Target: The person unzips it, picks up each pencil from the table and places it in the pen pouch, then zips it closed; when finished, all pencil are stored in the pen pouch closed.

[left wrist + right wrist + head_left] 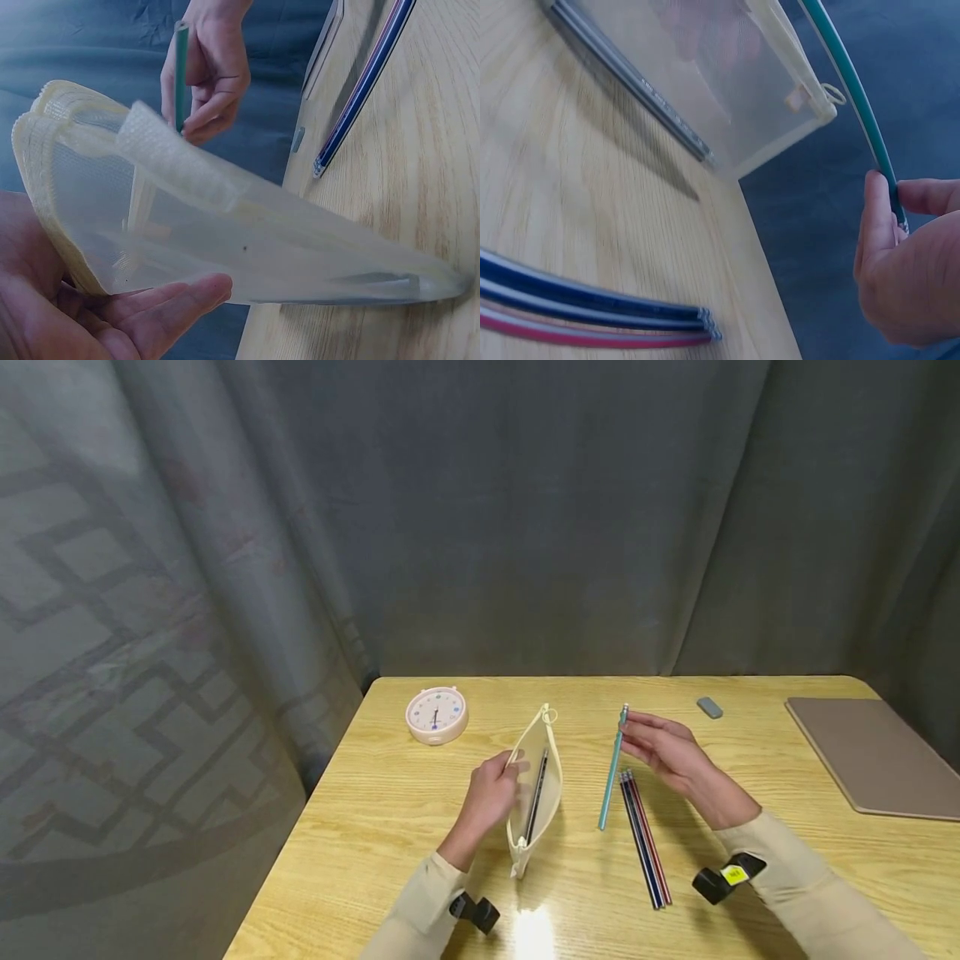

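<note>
The left hand (491, 793) is gripping a see-through, cream-edged zip pouch (556, 802) along one side, up by the zipped edge, and the pouch's mouth is gaping wide. Inside, a dark pencil (537, 797) is leaning lengthwise; could be more than one in there, can't really tell. Also can't tell if the pouch's bottom is touching the table (360, 827).

Meanwhile the right hand (663, 747) is pinching a teal pencil (612, 768) near its top end, thumb and fingers closing in tight. That pencil is hanging at a slant outside the pouch, just off to its right, with its long end pointing down.

Three pencils (645, 839), two dark blue and one red, are lying side by side on the table below the right hand, tops lined up pretty neatly.

Further out, a pink clock (437, 716) is sitting face up beyond the left hand, a gray eraser (709, 707) is lying past the right hand, and a brown notebook-looking thing (881, 756) is resting at the far right. A gray curtain (525, 527) is hanging behind it all.
</note>
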Available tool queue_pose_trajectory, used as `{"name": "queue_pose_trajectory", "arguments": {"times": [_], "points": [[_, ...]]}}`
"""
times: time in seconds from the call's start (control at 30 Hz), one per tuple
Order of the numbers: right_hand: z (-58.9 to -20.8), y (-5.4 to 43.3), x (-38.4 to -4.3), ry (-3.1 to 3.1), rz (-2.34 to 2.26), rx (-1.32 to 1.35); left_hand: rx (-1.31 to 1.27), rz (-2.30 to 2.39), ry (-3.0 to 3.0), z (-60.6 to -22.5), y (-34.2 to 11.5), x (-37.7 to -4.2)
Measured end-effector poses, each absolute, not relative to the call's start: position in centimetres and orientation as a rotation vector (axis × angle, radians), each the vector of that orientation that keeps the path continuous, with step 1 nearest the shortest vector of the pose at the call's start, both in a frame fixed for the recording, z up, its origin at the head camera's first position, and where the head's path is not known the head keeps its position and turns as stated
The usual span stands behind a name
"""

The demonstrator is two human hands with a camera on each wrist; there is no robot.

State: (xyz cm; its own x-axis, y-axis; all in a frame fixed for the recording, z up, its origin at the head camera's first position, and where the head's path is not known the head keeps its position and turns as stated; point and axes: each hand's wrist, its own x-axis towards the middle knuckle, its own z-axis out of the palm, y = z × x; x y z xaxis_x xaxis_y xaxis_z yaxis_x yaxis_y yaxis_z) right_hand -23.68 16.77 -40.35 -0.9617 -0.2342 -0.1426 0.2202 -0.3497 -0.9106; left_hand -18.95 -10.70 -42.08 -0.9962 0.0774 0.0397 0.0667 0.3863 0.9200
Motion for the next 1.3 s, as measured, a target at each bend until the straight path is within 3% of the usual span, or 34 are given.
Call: {"name": "queue_pose_trajectory", "arguments": {"times": [0.57, 1.3], "points": [[-38.3, 14.2, -23.7, 1.511, -2.645, 0.142, 0.13, 1.737, 2.58, -42.3, -10.3, -18.8], [-39.0, 7.5, -21.5, 1.994, -2.405, 0.082, 0.113, 1.72, 2.608, -42.1, -9.6, -18.9]]}}
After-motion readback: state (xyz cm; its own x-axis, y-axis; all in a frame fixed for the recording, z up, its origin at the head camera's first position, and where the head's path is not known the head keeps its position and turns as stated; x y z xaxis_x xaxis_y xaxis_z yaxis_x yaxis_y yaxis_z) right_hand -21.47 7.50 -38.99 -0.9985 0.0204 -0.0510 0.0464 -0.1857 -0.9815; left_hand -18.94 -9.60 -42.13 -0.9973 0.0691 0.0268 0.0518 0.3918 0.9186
